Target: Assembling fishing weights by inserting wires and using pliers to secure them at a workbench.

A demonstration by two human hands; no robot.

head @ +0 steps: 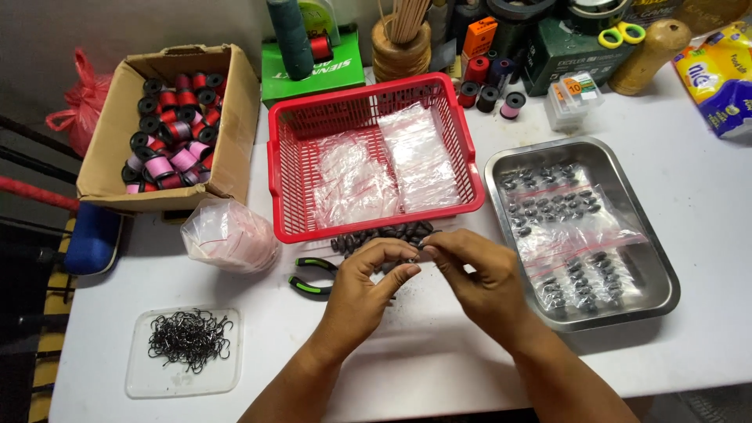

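Observation:
My left hand (366, 282) and my right hand (478, 274) meet fingertip to fingertip over the white table, just in front of a heap of small dark oval beads (384, 233). Both pinch something tiny between thumb and forefinger; it is too small to make out. Green-handled pliers (313, 276) lie right beside my left hand. A red plastic basket (291, 180) behind the beads holds small clear plastic bags (392, 168).
A steel tray (662, 274) on the right holds bagged dark beads. A clear lid with black hooks (188, 341) lies front left, beside a bulging clear bag (231, 233). A cardboard box of thread spools (168, 129) stands back left. Scissors, spools and boxes line the back edge.

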